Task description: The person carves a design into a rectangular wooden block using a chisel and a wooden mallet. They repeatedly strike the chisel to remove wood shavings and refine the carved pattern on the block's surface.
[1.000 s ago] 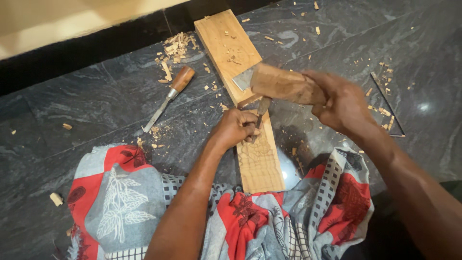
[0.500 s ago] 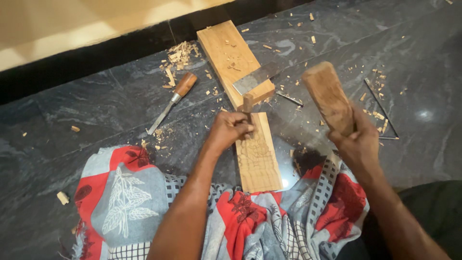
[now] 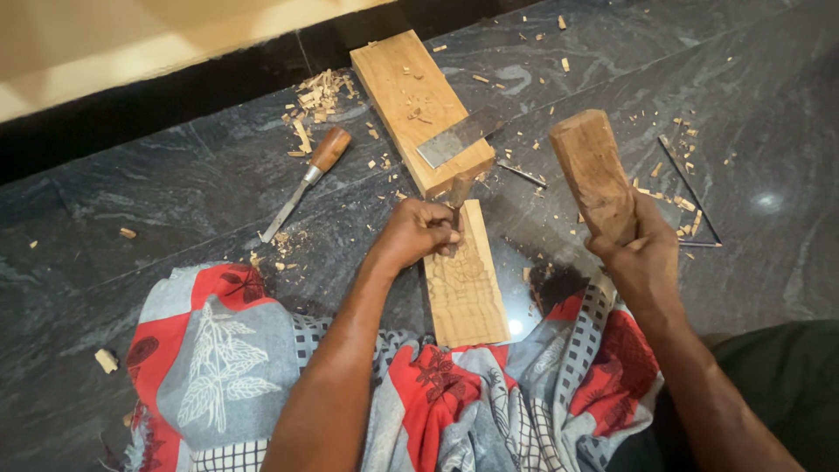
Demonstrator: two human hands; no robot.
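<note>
My left hand [image 3: 418,234] is closed around a chisel [image 3: 458,192] with a wooden handle, its tip set on a small carved wooden panel [image 3: 466,288] lying on the dark stone floor. My right hand [image 3: 641,249] grips a chunky wooden mallet [image 3: 592,170], held raised to the right of the panel, clear of the chisel. The panel shows a faint carved pattern on its near half.
A thicker wooden block [image 3: 411,96] lies beyond the panel with a flat metal blade [image 3: 459,138] resting on it. A second chisel [image 3: 306,182] lies to the left among wood chips [image 3: 316,94]. A thin metal rod [image 3: 690,188] lies at right. Red, grey and white cloth [image 3: 227,367] covers my lap.
The mallet went from resting low against the chisel top to being lifted up and to the right. My left hand kept the chisel on the panel.
</note>
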